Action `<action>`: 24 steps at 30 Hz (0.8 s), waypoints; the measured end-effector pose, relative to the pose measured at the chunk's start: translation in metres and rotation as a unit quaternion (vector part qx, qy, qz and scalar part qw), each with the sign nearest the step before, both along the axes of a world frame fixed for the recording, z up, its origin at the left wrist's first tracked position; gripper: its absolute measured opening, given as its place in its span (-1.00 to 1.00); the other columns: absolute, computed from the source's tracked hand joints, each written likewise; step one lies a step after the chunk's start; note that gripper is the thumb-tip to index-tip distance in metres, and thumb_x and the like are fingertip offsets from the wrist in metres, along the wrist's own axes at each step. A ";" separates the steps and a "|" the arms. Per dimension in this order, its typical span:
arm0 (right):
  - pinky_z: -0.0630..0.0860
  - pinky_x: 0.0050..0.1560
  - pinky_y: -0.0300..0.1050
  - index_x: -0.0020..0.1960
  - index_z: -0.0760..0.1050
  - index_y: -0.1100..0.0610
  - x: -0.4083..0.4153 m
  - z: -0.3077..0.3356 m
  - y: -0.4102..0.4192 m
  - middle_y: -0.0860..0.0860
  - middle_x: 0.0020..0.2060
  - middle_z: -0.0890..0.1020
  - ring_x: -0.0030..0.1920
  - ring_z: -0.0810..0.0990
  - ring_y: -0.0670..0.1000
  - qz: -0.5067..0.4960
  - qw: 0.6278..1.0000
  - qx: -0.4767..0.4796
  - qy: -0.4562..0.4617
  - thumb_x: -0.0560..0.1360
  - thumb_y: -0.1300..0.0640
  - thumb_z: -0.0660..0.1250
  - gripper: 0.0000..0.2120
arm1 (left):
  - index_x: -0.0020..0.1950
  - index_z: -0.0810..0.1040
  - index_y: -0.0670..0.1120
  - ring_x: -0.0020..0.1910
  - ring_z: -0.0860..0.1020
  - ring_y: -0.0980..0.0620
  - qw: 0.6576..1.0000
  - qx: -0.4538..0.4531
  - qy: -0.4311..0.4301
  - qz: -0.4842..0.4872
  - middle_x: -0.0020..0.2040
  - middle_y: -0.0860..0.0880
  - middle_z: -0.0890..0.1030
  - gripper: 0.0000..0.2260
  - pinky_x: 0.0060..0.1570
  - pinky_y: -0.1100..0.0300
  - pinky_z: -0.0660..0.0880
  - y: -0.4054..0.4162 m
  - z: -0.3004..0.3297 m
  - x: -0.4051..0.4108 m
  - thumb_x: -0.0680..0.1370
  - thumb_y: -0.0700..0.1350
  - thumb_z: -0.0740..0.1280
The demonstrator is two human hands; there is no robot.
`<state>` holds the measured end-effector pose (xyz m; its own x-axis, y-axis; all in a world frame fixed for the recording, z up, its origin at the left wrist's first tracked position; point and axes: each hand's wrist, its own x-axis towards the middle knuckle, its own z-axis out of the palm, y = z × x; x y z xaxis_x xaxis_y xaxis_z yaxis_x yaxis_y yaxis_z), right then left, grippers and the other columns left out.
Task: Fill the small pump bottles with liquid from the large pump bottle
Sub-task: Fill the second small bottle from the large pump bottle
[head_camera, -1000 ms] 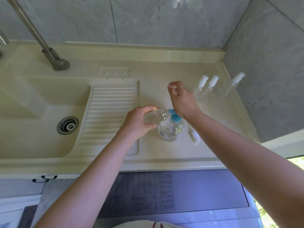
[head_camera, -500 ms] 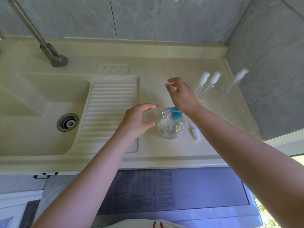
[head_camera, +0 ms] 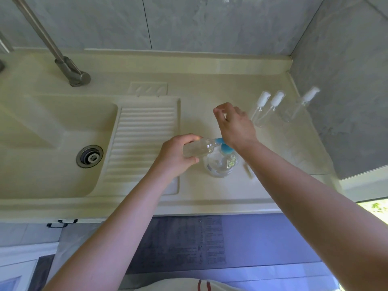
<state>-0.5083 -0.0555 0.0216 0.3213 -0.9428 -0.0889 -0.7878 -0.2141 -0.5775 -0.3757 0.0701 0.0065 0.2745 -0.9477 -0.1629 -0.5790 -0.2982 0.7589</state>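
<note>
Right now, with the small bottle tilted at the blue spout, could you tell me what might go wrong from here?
1. The left hand holds the small bottle nearly on its side at the blue pump spout; if mouth and spout misalign, liquid may land on the counter.
2. The right hand rests its heel on the pump of the large bottle; an off-centre push could tip it.
3. Three capped bottles stand near that arm and could be knocked.

Clear glossy plastic bottles [head_camera: 260, 114], brushed metal faucet [head_camera: 69, 70], smooth matt countertop [head_camera: 210, 192].
</note>
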 end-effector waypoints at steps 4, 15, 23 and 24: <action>0.36 0.35 0.14 0.30 0.44 -0.01 0.002 0.003 -0.006 0.07 0.25 0.55 0.32 0.43 0.15 0.000 0.996 0.043 -0.080 0.63 -0.21 0.08 -0.60 | 0.22 0.58 0.13 0.20 0.50 0.16 1.000 -0.012 0.003 0.008 0.21 0.10 0.57 -0.55 0.08 0.46 0.26 0.001 0.000 0.000 0.41 -0.23 0.50; 0.35 0.33 0.13 0.28 0.44 0.03 -0.002 -0.003 -0.002 0.06 0.22 0.56 0.28 0.44 0.15 -0.021 0.995 0.032 -0.096 0.66 -0.12 0.04 -0.65 | 0.21 0.58 0.13 0.15 0.49 0.19 1.000 -0.005 0.015 -0.003 0.19 0.09 0.58 -0.56 0.09 0.41 0.28 -0.001 -0.009 -0.004 0.41 -0.23 0.51; 0.35 0.33 0.05 0.28 0.44 0.02 -0.001 -0.001 -0.002 0.03 0.24 0.55 0.29 0.43 0.12 -0.019 0.990 0.048 -0.128 0.66 -0.13 0.07 -0.66 | 0.17 0.59 0.13 0.10 0.53 0.15 0.998 -0.004 0.069 0.014 0.09 0.12 0.62 -0.58 0.08 0.35 0.37 0.002 -0.009 0.001 0.40 -0.23 0.51; 0.35 0.34 0.07 0.28 0.44 0.01 -0.001 -0.001 -0.002 0.03 0.24 0.55 0.29 0.43 0.12 -0.018 0.990 0.051 -0.128 0.66 -0.13 0.07 -0.66 | 0.17 0.59 0.13 0.09 0.53 0.16 0.997 -0.006 0.073 0.015 0.08 0.12 0.62 -0.59 0.06 0.37 0.37 0.003 -0.008 0.000 0.40 -0.23 0.51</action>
